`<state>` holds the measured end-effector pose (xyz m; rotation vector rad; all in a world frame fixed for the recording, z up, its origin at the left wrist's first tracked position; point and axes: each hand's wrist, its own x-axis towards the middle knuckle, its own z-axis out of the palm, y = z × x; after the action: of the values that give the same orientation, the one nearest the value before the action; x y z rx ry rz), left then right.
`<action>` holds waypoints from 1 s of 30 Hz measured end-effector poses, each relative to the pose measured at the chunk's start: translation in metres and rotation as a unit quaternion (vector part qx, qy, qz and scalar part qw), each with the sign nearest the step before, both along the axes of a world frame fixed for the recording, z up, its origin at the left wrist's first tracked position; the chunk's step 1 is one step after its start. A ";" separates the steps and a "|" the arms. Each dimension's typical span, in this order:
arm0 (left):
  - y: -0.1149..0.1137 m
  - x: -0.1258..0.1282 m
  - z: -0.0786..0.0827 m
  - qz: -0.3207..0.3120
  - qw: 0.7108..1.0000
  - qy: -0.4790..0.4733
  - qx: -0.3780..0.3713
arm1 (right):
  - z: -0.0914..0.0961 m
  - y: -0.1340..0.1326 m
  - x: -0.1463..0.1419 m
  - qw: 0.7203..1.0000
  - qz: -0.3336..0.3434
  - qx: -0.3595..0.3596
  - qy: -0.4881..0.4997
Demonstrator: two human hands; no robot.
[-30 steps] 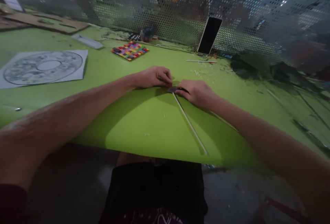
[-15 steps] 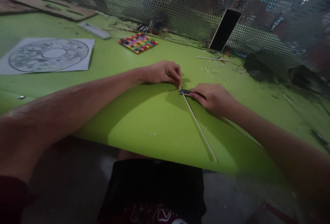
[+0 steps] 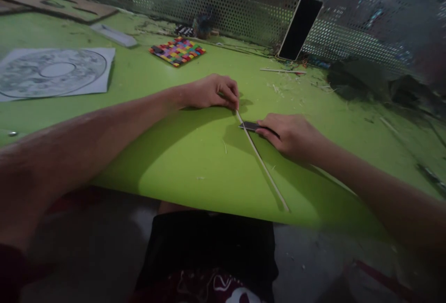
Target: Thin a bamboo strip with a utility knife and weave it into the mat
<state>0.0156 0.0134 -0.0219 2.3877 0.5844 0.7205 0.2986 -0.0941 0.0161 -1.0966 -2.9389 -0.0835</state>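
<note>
A thin pale strip (image 3: pixel 262 162), which looks like bamboo or wood, slants across the green table (image 3: pixel 174 163) toward its front edge. My left hand (image 3: pixel 220 92) pinches the strip's far end between thumb and fingers. Closed around a dark knife (image 3: pixel 249 126) is my right hand (image 3: pixel 285 133); its flat blade lies across the strip a short way below my left fingers. The knife's handle is mostly hidden in my palm. Fine curled shavings (image 3: pixel 225 147) lie on the table left of the strip.
A phone (image 3: pixel 300 29) leans against the perforated metal screen (image 3: pixel 244 10) at the back. Left of it are a colourful woven square (image 3: pixel 178 52), a white tray-like piece (image 3: pixel 114 36), a printed sheet (image 3: pixel 87 87) and cardboard (image 3: pixel 80 9). Dark crumpled material (image 3: pixel 362 80) lies at the right.
The knife blade has slid along the strip toward me, so more of the strip shows between it and my left fingers. The view has shifted slightly.
</note>
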 end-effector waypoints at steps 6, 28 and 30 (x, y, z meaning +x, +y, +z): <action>-0.001 -0.001 0.002 -0.004 1.000 0.003 0.005 | -0.001 -0.001 0.001 1.000 0.010 0.000 0.008; -0.005 -0.001 0.005 0.014 1.000 0.026 0.007 | -0.003 -0.006 -0.010 0.999 -0.037 0.009 0.023; -0.005 0.000 0.005 0.012 1.000 0.026 0.008 | -0.004 -0.001 -0.014 0.999 -0.034 0.010 0.027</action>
<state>0.0157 0.0084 -0.0165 2.4232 0.6314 0.6778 0.2843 -0.0951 0.0121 -1.1759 -2.8478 -0.0834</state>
